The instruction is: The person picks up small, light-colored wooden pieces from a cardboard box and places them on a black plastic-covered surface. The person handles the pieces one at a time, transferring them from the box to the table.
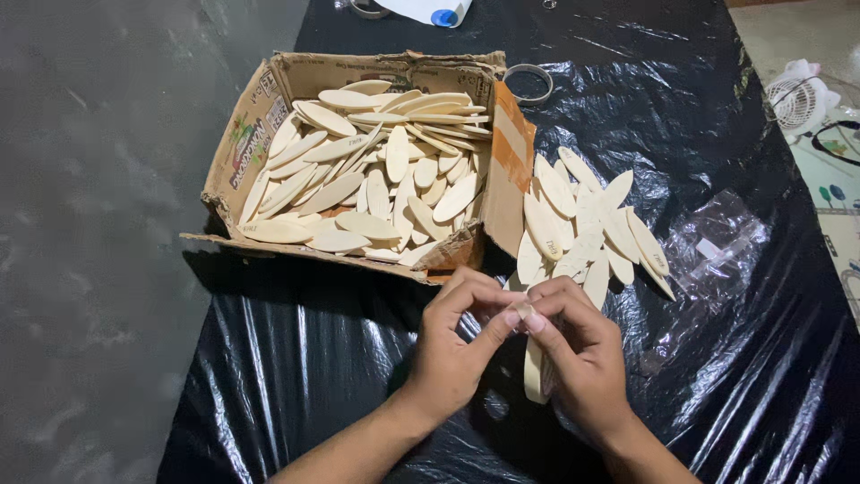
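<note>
My left hand (459,345) and my right hand (580,354) meet over the black plastic sheet (296,358), fingertips pinched together on a small clear piece, maybe tape or a band (522,311). A pale oval wooden piece (534,372) hangs down between my hands, held by the right hand. An open cardboard box (242,152) full of several such wooden ovals (376,170) sits just beyond my left hand. A loose pile of the same ovals (587,224) lies on the sheet beyond my right hand.
A clear plastic bag (717,246) lies right of the pile. A tape roll (530,82) rests behind the box, and a white container with a blue cap (439,13) at the far edge. A small white fan (795,99) stands at the right. Grey floor (90,242) lies left.
</note>
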